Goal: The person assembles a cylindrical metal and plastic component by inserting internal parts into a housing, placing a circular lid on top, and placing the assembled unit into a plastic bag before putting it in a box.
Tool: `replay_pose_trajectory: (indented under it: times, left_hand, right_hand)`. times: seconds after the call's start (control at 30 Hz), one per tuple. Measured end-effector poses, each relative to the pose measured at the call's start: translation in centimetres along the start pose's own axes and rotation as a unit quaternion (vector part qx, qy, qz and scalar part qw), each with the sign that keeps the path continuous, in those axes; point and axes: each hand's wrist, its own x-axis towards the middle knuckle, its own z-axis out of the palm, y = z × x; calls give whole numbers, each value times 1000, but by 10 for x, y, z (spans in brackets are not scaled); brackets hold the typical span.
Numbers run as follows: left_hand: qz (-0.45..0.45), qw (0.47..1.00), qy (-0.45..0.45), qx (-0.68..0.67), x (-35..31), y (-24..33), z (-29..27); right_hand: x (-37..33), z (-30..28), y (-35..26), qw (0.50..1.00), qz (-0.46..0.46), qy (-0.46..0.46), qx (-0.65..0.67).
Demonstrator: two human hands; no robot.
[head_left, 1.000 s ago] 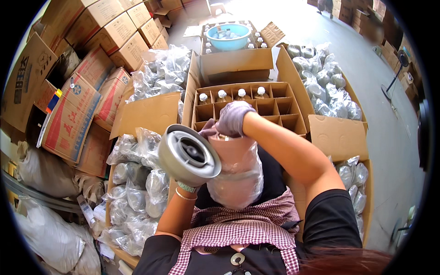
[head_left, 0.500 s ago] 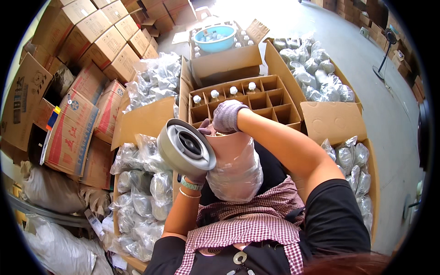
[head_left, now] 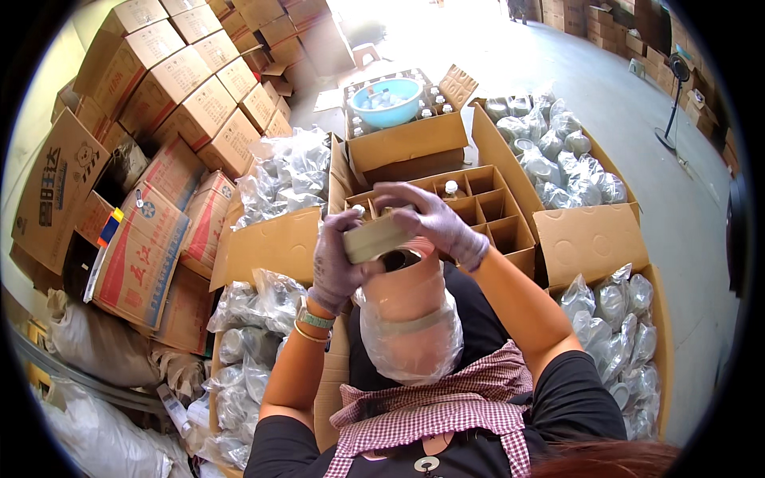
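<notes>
I'm using the pink cylinder [head_left: 402, 296] as landmark: it's sitting just beyond the checked apron [head_left: 434, 410], clear plastic film [head_left: 418, 350] wrapping around its lower part, dark mouth showing at the far end. My left hand [head_left: 331, 259], gloved, is grasping a grey-green round part [head_left: 378, 239] at the cylinder's mouth, partly hiding it; can't tell if part and rim are touching. My right hand [head_left: 438, 221], also gloved, is curving over that part from the cylinder's right; can't tell if it's gripping. Beyond the cylinder, a divided carton [head_left: 522, 257] is holding a white-capped bottle [head_left: 452, 190]; farther beyond, a blue basin [head_left: 388, 119] is resting. Plastic-bagged bundles [head_left: 621, 331] are lying left and right of the cylinder.
</notes>
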Motion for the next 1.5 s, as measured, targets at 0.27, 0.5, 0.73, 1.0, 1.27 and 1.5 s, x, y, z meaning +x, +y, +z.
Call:
replay_pose_trajectory:
  times: [0.27,0.5,0.73,1.0,1.27,1.5]
  left_hand:
    - [3,997,-42,-72,4,0,4]
    - [-6,995,24,-93,-14,16,11]
    - [17,970,-11,244,-6,57,38]
    - [11,978,75,196,3,53,45]
    - [-41,993,110,24,-7,29,42]
    - [-52,995,67,-54,-2,22,27]
  right_hand:
    - [-31,-3,11,988,-119,28,-93]
    - [-41,9,17,986,-157,40,-49]
    - [-23,3,72,980,-97,31,170]
    - [-7,4,70,980,-70,68,171]
    - [-14,-2,46,992,-47,95,61]
    - [-17,10,43,989,-12,134,58]
